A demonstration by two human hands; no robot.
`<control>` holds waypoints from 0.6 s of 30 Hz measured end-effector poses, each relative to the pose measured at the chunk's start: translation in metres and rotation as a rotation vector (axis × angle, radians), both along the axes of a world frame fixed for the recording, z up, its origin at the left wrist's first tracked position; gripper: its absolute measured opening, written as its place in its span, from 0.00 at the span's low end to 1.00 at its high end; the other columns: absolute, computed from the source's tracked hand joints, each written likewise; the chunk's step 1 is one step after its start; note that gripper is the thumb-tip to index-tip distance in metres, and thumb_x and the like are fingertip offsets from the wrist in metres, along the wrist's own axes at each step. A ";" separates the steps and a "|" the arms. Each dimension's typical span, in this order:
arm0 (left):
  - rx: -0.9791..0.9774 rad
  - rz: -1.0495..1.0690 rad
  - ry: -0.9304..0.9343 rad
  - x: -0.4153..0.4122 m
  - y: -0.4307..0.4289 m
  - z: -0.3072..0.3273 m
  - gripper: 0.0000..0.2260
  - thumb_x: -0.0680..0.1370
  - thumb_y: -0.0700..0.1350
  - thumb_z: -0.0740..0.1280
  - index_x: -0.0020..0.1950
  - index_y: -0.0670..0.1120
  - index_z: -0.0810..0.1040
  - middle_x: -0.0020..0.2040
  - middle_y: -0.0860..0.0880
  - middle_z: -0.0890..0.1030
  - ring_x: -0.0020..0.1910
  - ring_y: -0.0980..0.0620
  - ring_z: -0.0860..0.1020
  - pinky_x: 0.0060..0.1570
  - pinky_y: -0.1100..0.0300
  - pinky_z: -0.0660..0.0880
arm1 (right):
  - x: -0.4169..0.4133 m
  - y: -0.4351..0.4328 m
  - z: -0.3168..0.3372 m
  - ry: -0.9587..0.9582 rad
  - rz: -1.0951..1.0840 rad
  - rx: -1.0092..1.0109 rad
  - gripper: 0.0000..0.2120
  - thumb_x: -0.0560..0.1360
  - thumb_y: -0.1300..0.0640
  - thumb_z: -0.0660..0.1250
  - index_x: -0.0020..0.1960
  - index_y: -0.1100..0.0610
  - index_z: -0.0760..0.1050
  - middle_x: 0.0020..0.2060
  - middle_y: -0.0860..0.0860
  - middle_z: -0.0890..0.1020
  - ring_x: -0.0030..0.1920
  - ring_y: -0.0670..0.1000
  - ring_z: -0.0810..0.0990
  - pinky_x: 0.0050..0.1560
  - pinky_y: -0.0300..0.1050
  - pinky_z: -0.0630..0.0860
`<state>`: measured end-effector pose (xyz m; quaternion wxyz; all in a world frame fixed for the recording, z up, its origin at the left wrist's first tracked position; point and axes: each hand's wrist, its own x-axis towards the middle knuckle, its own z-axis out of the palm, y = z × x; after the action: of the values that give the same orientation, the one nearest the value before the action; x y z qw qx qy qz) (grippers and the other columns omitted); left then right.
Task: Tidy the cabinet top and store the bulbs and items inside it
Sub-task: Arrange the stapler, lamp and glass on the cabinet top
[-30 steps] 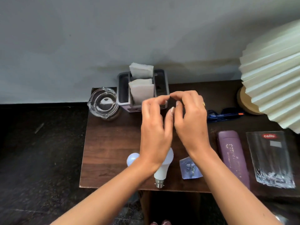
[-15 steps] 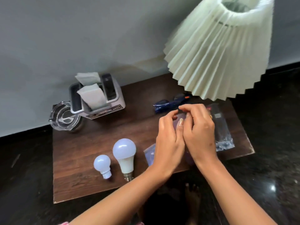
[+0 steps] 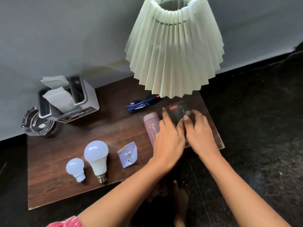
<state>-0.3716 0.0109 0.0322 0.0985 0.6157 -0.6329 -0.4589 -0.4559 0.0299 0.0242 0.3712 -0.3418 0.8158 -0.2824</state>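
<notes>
Both hands are laid on the clear glass tumbler lying on its side at the right end of the dark wood cabinet top: left hand flat over its left flank, fingers spread, right hand over its right flank, thumbs meeting on top. Can't tell if either hand actually clamps it or just rests there

Largest to smallest, placed from that grip:
- pleated cream lampshade, directly beyond and above the hands, lower edge hanging over the tumbler's far end
- grey tissue holder, far left and beyond, white tissues sticking up, near the wall
- clear glass ashtray, further left again, touching or just beside the holder's left corner
- mauve bottle, lying just left of the tumbler, near end hidden under the left hand
- big white bulb, left and nearer the front edge, metal cap pointing to the front
- blue glasses, beyond-left of the hands, below the shade rim
- small white bulb, just left of the big one
- small clear packet, between big bulb and left wrist, contents too small to tell
</notes>
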 end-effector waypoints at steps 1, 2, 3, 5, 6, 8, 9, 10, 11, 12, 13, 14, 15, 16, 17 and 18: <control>0.018 -0.016 -0.010 0.000 -0.001 -0.001 0.28 0.79 0.55 0.52 0.75 0.49 0.43 0.69 0.44 0.69 0.66 0.40 0.69 0.62 0.49 0.66 | -0.001 0.000 -0.001 -0.029 0.002 0.008 0.21 0.77 0.51 0.57 0.68 0.57 0.63 0.65 0.60 0.70 0.66 0.59 0.68 0.64 0.48 0.63; 0.032 -0.038 -0.017 0.000 -0.002 -0.003 0.29 0.79 0.55 0.51 0.75 0.50 0.41 0.68 0.43 0.71 0.65 0.39 0.71 0.62 0.48 0.67 | -0.001 -0.001 -0.001 -0.047 0.003 0.016 0.21 0.78 0.51 0.56 0.69 0.56 0.63 0.65 0.60 0.70 0.66 0.59 0.67 0.64 0.48 0.62; 0.037 -0.061 -0.024 0.000 -0.003 -0.004 0.29 0.80 0.55 0.51 0.75 0.50 0.39 0.66 0.43 0.73 0.63 0.39 0.72 0.62 0.48 0.68 | -0.002 -0.001 -0.002 -0.054 0.005 0.024 0.21 0.78 0.51 0.56 0.69 0.56 0.62 0.66 0.60 0.70 0.67 0.59 0.66 0.65 0.49 0.62; 0.034 -0.092 -0.034 0.000 -0.005 -0.006 0.29 0.80 0.56 0.50 0.74 0.50 0.37 0.64 0.43 0.75 0.62 0.39 0.73 0.62 0.46 0.69 | -0.002 -0.002 -0.001 -0.054 0.002 0.036 0.21 0.78 0.51 0.55 0.70 0.56 0.61 0.66 0.60 0.69 0.67 0.60 0.66 0.66 0.50 0.61; 0.035 -0.099 -0.029 0.000 -0.005 -0.007 0.29 0.80 0.56 0.50 0.74 0.50 0.37 0.64 0.43 0.75 0.62 0.39 0.73 0.62 0.45 0.69 | -0.001 -0.002 -0.001 -0.048 0.001 0.032 0.21 0.78 0.51 0.55 0.70 0.56 0.61 0.66 0.60 0.69 0.67 0.60 0.66 0.66 0.51 0.61; 0.035 -0.105 -0.009 0.001 -0.006 -0.009 0.29 0.80 0.56 0.49 0.74 0.50 0.36 0.64 0.43 0.75 0.61 0.40 0.74 0.62 0.45 0.69 | 0.001 -0.001 -0.001 -0.018 0.011 0.017 0.22 0.79 0.52 0.55 0.70 0.57 0.61 0.66 0.61 0.69 0.67 0.61 0.66 0.67 0.53 0.61; 0.033 -0.106 0.002 0.002 -0.005 -0.010 0.30 0.80 0.57 0.49 0.74 0.51 0.36 0.64 0.43 0.75 0.62 0.40 0.74 0.62 0.45 0.69 | 0.001 -0.001 0.000 0.001 0.016 0.011 0.22 0.79 0.53 0.55 0.70 0.57 0.60 0.66 0.61 0.69 0.67 0.61 0.65 0.67 0.54 0.61; 0.027 -0.109 0.017 0.003 -0.005 -0.010 0.30 0.80 0.57 0.50 0.74 0.51 0.36 0.64 0.44 0.74 0.62 0.41 0.74 0.62 0.46 0.69 | 0.002 0.001 0.001 0.015 0.013 0.000 0.22 0.79 0.53 0.55 0.70 0.57 0.60 0.65 0.61 0.69 0.67 0.61 0.65 0.67 0.54 0.62; 0.014 -0.114 0.040 0.004 -0.005 -0.009 0.30 0.79 0.58 0.50 0.74 0.52 0.37 0.64 0.44 0.75 0.61 0.41 0.74 0.62 0.46 0.70 | 0.003 0.002 0.002 0.021 0.007 -0.020 0.22 0.79 0.53 0.54 0.70 0.57 0.60 0.65 0.60 0.69 0.67 0.61 0.65 0.67 0.54 0.62; 0.000 -0.118 0.065 0.006 -0.004 -0.008 0.29 0.79 0.58 0.50 0.74 0.53 0.37 0.63 0.45 0.75 0.61 0.42 0.75 0.61 0.46 0.70 | 0.004 0.004 0.003 0.026 -0.001 -0.046 0.22 0.79 0.53 0.54 0.71 0.57 0.60 0.65 0.60 0.69 0.67 0.60 0.65 0.67 0.53 0.61; -0.014 -0.114 0.089 0.008 -0.003 -0.007 0.29 0.79 0.59 0.50 0.74 0.54 0.38 0.63 0.45 0.74 0.60 0.43 0.75 0.61 0.46 0.71 | 0.006 0.005 0.005 0.031 -0.007 -0.070 0.22 0.79 0.52 0.54 0.71 0.57 0.60 0.65 0.59 0.69 0.67 0.59 0.65 0.67 0.50 0.60; -0.025 -0.103 0.104 0.010 -0.002 -0.006 0.29 0.79 0.60 0.50 0.74 0.57 0.38 0.63 0.46 0.74 0.59 0.43 0.75 0.60 0.47 0.72 | 0.008 0.007 0.007 0.035 -0.010 -0.091 0.22 0.79 0.52 0.54 0.71 0.57 0.59 0.66 0.59 0.68 0.68 0.58 0.64 0.67 0.48 0.60; -0.037 -0.087 0.109 0.012 0.000 -0.004 0.28 0.78 0.61 0.50 0.73 0.59 0.38 0.62 0.46 0.73 0.58 0.43 0.76 0.58 0.48 0.73 | 0.011 0.009 0.009 0.036 -0.012 -0.110 0.22 0.79 0.52 0.54 0.71 0.57 0.59 0.66 0.58 0.68 0.68 0.57 0.64 0.66 0.46 0.60; -0.052 -0.069 0.108 0.017 0.002 -0.003 0.28 0.78 0.62 0.50 0.72 0.62 0.38 0.62 0.47 0.73 0.58 0.43 0.76 0.55 0.50 0.73 | 0.015 0.010 0.011 0.032 -0.012 -0.127 0.22 0.79 0.52 0.54 0.71 0.57 0.59 0.66 0.57 0.68 0.68 0.57 0.64 0.64 0.44 0.59; -0.068 -0.054 0.108 0.022 0.004 -0.002 0.28 0.77 0.63 0.50 0.72 0.64 0.38 0.61 0.47 0.73 0.56 0.43 0.77 0.52 0.51 0.73 | 0.020 0.011 0.014 0.027 -0.010 -0.144 0.22 0.78 0.51 0.54 0.71 0.56 0.59 0.66 0.57 0.68 0.67 0.56 0.64 0.64 0.44 0.59; -0.087 -0.043 0.112 0.028 0.007 0.000 0.27 0.76 0.64 0.49 0.71 0.66 0.37 0.60 0.47 0.73 0.54 0.43 0.77 0.48 0.54 0.72 | 0.025 0.012 0.017 0.020 -0.006 -0.162 0.22 0.78 0.51 0.54 0.71 0.56 0.59 0.66 0.56 0.68 0.67 0.55 0.65 0.64 0.44 0.59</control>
<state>-0.3439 0.0177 0.0321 0.1507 0.5706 -0.6587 -0.4668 -0.4309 0.0423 0.0410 0.3333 -0.3708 0.7952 -0.3451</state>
